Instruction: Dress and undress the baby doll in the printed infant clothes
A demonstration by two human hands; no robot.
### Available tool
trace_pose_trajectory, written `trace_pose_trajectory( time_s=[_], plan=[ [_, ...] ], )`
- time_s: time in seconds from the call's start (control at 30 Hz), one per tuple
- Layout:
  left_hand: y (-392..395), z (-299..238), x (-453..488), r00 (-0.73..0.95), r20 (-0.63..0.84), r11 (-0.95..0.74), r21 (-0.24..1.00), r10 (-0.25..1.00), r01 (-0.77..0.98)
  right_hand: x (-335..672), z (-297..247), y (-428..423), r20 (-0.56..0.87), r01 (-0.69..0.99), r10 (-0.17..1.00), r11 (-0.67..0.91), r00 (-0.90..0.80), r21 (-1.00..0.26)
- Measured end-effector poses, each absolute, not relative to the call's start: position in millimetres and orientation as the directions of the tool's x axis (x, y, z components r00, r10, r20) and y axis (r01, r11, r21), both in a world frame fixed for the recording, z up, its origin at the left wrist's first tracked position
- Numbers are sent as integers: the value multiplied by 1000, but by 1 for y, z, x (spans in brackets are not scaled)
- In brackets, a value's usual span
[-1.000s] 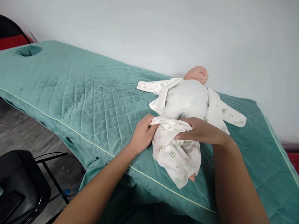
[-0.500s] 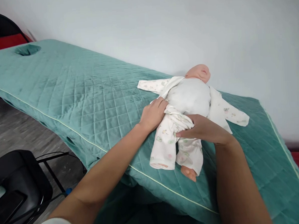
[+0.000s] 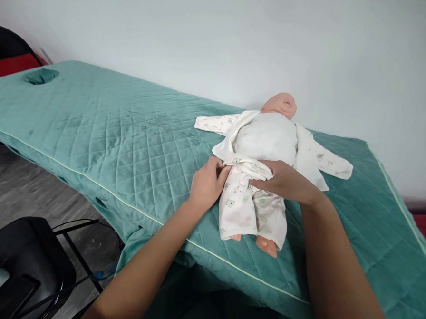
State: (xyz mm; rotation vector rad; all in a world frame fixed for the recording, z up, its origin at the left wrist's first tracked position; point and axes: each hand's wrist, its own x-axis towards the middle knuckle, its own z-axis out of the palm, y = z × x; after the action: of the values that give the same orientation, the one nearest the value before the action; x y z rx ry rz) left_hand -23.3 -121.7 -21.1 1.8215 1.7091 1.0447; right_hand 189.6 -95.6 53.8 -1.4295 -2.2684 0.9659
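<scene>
A baby doll [image 3: 265, 136] lies on its back on the green quilted bed cover, its head toward the wall. Printed white baby pants [image 3: 238, 210] cover its legs, bunched near the hips, with the feet showing at the cuffs. A matching baby shirt [image 3: 308, 149] lies open around the white torso, sleeves spread to both sides. My left hand [image 3: 207, 181] pinches the pants' waist edge on the left side. My right hand [image 3: 283, 180] grips the bunched fabric at the right hip, thumb in front; its other fingers are partly hidden.
The green quilted cover [image 3: 133, 135] drapes a long massage bed with a face hole [image 3: 40, 76] at the far left. A white wall [image 3: 207, 41] runs behind it. A black chair [image 3: 26, 274] stands at lower left, and a red and black chair [image 3: 3, 51] at upper left.
My left hand has moved down and slightly left from the doll's waist, and its grip on the pants is now a pinch. The left pant leg has shifted right, uncovering more of that foot.
</scene>
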Motion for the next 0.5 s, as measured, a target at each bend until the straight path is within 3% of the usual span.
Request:
trace_pose_trajectory(
  time_s=[0.17,0.5],
  plan=[
    [-163,-19,-24,25,76,-77,820,997,567,188,52,-95,-56,656,882,305,-468,-690],
    [-163,-22,-18,86,132,-157,828,988,538,192,49,-94,-30,636,897,289,-442,-715]
  ],
)
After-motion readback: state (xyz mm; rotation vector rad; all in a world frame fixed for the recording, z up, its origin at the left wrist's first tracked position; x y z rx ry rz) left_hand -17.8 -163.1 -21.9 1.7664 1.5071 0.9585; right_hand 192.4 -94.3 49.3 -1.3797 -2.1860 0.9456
